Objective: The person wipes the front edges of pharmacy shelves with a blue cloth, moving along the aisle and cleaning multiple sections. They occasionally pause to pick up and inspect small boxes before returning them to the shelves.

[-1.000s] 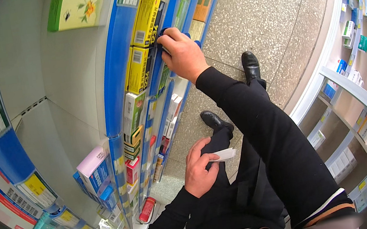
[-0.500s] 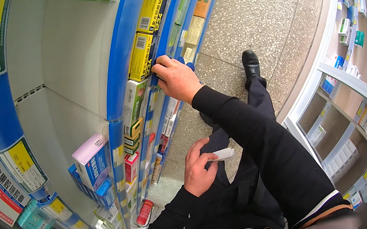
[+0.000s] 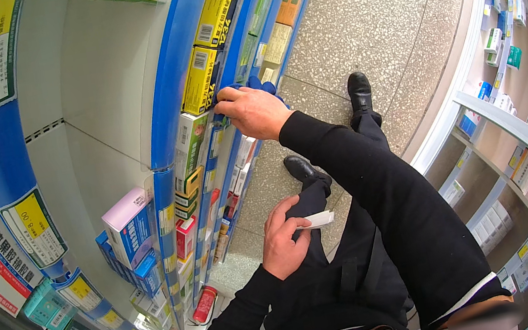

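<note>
My right hand (image 3: 254,111) reaches to the front edge of the shelf, its fingers closed on a dark blue, soft-looking piece (image 3: 264,84), apparently cloth. Most of that piece is hidden behind the hand. Just beyond the fingertips stand yellow-and-black medicine boxes (image 3: 200,81), with a green-and-white box (image 3: 188,143) on the near side. Lower down, in front of my legs, my left hand (image 3: 283,241) pinches a thin folded wad of white paper (image 3: 317,220) between thumb and fingers. It touches no shelf.
Blue-edged shelves (image 3: 163,112) rise along my left, carrying medicine boxes and price labels. A purple-and-blue box (image 3: 129,231) stands inside one shelf. A red cylinder (image 3: 205,304) is on the floor near the shelf foot. More stocked shelving (image 3: 507,143) runs along my right, beyond the speckled floor (image 3: 387,23).
My right hand has shifted slightly toward the shelf, and more of the blue piece shows behind it. The left hand still holds the paper. My left shoe has come into fuller view.
</note>
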Tool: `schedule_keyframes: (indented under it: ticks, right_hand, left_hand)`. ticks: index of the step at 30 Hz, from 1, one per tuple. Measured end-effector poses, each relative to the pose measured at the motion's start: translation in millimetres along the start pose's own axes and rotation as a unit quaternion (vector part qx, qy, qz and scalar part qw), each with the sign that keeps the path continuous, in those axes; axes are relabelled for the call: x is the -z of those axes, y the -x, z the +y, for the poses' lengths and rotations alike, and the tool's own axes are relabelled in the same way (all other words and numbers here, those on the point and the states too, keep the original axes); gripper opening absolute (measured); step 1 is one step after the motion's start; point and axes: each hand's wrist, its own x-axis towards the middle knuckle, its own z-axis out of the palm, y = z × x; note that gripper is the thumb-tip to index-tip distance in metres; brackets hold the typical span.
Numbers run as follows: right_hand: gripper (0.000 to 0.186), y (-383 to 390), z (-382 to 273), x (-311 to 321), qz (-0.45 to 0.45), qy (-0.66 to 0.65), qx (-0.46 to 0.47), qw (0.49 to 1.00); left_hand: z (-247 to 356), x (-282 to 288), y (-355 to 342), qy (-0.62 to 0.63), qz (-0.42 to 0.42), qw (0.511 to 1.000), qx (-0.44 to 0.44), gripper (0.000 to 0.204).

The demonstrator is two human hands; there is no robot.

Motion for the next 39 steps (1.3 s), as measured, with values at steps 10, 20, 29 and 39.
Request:
schedule_keyframes:
  ticks: [10, 20, 29, 39]
  right_hand:
    - [0.027, 6, -28, -30, 0.017, -0.103, -0.071, 0.992]
    - [0.03, 3, -16, -15, -0.016, -0.289, -0.137, 0.947]
    - [0.043, 100, 20, 63, -0.013, -0.746, -0.348, 0.568]
    - [0.055, 137, -3, 100, 0.084, -0.802, -0.283, 0.52]
  left_hand:
    - [1, 1, -1, 0.009, 0.0, 1.0, 0.013, 0.021]
    - [1, 6, 4, 0.017, 0.011, 0.999, 0.026, 0.019]
    - [-6, 14, -9, 0.055, 0.045, 0.998, -0.001, 0.022]
    - [-5, 2, -82, 0.401, -0.111, 0.905, 0.084, 0.016]
